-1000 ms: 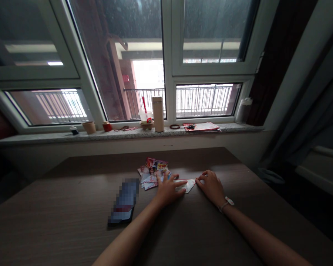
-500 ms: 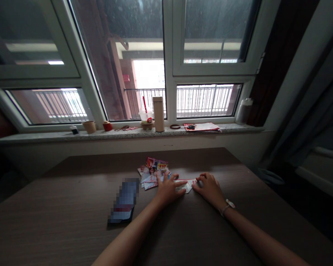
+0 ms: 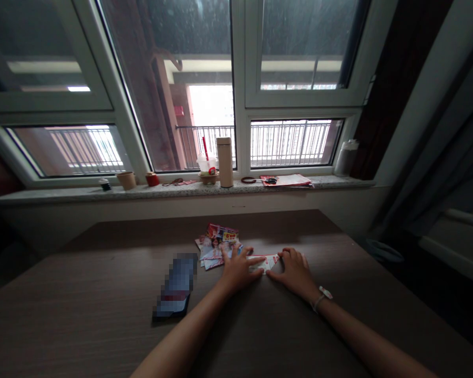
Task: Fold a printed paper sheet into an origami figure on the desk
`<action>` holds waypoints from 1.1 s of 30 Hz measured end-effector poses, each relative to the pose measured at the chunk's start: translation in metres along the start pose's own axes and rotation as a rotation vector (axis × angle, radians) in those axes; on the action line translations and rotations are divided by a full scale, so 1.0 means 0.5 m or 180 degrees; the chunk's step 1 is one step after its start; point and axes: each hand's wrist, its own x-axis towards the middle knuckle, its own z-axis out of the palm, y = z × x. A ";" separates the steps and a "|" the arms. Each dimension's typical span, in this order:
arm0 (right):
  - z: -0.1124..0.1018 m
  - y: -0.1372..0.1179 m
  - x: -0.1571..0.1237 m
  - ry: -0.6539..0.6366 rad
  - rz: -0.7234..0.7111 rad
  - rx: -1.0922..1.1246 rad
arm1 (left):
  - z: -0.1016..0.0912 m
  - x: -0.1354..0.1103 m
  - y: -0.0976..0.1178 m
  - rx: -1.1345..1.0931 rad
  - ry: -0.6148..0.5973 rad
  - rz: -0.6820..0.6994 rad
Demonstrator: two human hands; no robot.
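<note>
A small white paper with red print (image 3: pixel 271 262) lies on the table between my two hands, and part of it is hidden under the left fingers. My left hand (image 3: pixel 238 270) rests over its left side with fingers spread, pressing it down. At its right edge my right hand (image 3: pixel 295 272) touches the paper with thumb and fingers apart; the thumb is by the lower corner. Just beyond my left hand sits a loose pile of colourful printed papers (image 3: pixel 216 244). A phone (image 3: pixel 179 283), its screen blurred out, lies left of my left forearm.
The brown table (image 3: pixel 102 283) reaches toward a stone windowsill (image 3: pixel 173 193). On the sill stand a beige flask (image 3: pixel 225 163), a plastic cup with a red straw (image 3: pixel 207 165), a paper cup (image 3: pixel 126 180), scissors (image 3: pixel 271 180) on red papers (image 3: pixel 294 180) and a grey bottle (image 3: pixel 347 157).
My right thumb has slid a little left along the paper's lower edge, and the right hand has turned slightly. My left hand, the pile and the phone have stayed put.
</note>
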 end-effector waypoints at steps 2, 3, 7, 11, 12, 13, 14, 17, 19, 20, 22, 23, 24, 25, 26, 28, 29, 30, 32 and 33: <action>0.000 0.001 -0.001 -0.0006 0.0000 0.0010 | -0.001 0.000 0.000 0.0007 -0.0004 -0.0005; 0.000 0.002 0.000 -0.0017 -0.0006 0.0014 | -0.002 0.000 0.000 0.0007 -0.0003 -0.0012; -0.001 0.007 0.003 -0.0072 0.0044 0.0059 | 0.000 -0.001 -0.002 -0.0004 -0.0002 -0.0018; -0.001 0.006 0.005 -0.0036 0.0099 0.0059 | 0.005 0.000 -0.003 0.0029 0.0022 -0.0042; -0.001 0.005 0.004 -0.0033 0.0102 0.0043 | 0.006 0.001 -0.004 0.0040 0.0025 -0.0042; -0.001 0.004 0.004 -0.0037 0.0103 0.0027 | 0.007 0.001 -0.004 0.0050 0.0027 -0.0041; -0.001 0.003 0.004 -0.0045 0.0105 0.0014 | 0.007 0.001 -0.004 0.0058 0.0025 -0.0036; -0.001 0.002 0.002 -0.0068 0.0069 -0.0017 | 0.006 0.001 -0.005 0.0073 0.0012 -0.0021; 0.000 0.004 0.001 -0.0067 0.0038 -0.0029 | 0.004 0.002 -0.005 0.0070 -0.0008 -0.0036; 0.000 0.005 0.001 -0.0069 0.0026 -0.0028 | 0.003 0.001 -0.005 0.0064 -0.0021 -0.0038; 0.001 0.008 0.002 -0.0076 0.0027 -0.0004 | 0.002 0.001 -0.003 0.0047 -0.0033 -0.0040; 0.001 0.009 0.003 -0.0080 0.0042 0.0017 | 0.001 0.000 -0.003 0.0040 -0.0031 -0.0043; 0.000 0.009 0.003 -0.0081 0.0061 0.0037 | 0.001 0.000 -0.002 0.0034 -0.0027 -0.0044; -0.001 0.009 0.003 -0.0077 0.0077 0.0048 | 0.001 -0.001 -0.002 0.0030 -0.0027 -0.0045; -0.002 0.008 0.003 -0.0065 0.0080 0.0045 | 0.001 -0.001 -0.001 0.0027 -0.0032 -0.0050; -0.005 0.004 0.003 -0.0022 0.0058 -0.0019 | 0.000 -0.001 -0.001 0.0021 -0.0045 -0.0052; -0.007 0.001 0.003 0.0001 0.0042 -0.0077 | 0.000 -0.001 -0.002 0.0017 -0.0050 -0.0052; -0.009 -0.003 0.003 0.0025 0.0033 -0.0144 | 0.000 -0.001 -0.002 0.0014 -0.0052 -0.0047; -0.013 -0.009 0.003 0.0058 0.0038 -0.0268 | -0.001 0.000 -0.003 0.0010 -0.0041 -0.0040; -0.015 -0.012 0.004 0.0075 0.0049 -0.0316 | -0.001 0.000 -0.003 0.0007 -0.0044 -0.0038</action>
